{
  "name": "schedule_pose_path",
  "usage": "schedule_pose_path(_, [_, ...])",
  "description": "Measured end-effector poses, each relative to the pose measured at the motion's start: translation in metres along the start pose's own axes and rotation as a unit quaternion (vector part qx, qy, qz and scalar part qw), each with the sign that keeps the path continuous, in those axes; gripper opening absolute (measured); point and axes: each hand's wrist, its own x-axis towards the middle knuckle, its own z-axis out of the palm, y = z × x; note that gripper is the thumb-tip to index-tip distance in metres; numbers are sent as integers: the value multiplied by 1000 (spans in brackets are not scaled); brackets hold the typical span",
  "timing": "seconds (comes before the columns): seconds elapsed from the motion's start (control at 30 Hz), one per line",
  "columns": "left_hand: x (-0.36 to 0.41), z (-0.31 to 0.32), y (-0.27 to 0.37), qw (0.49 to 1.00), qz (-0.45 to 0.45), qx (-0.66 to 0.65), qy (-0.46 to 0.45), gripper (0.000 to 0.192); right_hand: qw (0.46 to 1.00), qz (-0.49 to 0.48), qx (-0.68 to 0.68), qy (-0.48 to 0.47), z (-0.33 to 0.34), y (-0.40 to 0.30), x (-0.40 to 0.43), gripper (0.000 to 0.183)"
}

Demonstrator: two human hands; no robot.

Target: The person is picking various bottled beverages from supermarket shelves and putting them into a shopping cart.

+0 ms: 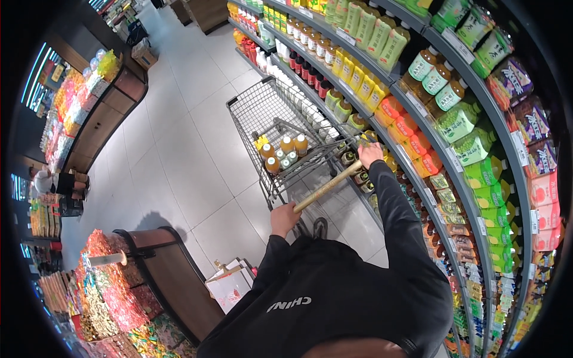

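Observation:
Both of my hands grip the tan handlebar (pixel 327 187) of a wire shopping cart (pixel 250 107). My left hand (pixel 285 219) is closed around its near left end. At the far right end, beside the drink shelves, my right hand (pixel 370 154) is wrapped around the bar. Inside the basket, close to the handle, stand several amber drink bottles (pixel 272 164) with pale caps. Between them sit several small white-topped bottles (pixel 286 162). A yellow package (pixel 261 142) lies at the basket's left side. The front of the basket shows bare wire mesh.
Curved shelves (pixel 394 83) of bottled drinks run close along my right. Candy bins stand on the left, one near (pixel 156 264) and one farther off (pixel 107 116). White boxes (pixel 230 286) stand by my left elbow. A person (pixel 47 181) is at the far left. Tiled floor (pixel 192 129) stretches ahead.

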Motion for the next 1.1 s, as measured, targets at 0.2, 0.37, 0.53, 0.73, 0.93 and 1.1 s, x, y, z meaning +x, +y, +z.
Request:
schedule_pose_path(0.2, [24,-7,-16,999,29,-9,22,23,999,23,-35,-31,0,-19,31,67])
schedule_pose_path(0.37, [43,-12,-29,999,27,-12,22,25,997,53,-38,-35,6,-26,52,68])
schedule_pose_path(0.53, [71,-21,-34,1000,17,-1,3,23,998,46,-32,31,15,-29,75,62])
schedule_pose_path(0.73, [109,-24,-41,999,-32,23,-8,23,994,19,26,107,25,-35,119,55])
schedule_pose_path(0.93, [152,-19,-47,984,-143,97,36,22,990,5,43,132,31,-46,164,52])
schedule_pose_path(1.1, [182,-38,-63,984,-154,82,32,25,986,3,73,150,31,-58,198,50])
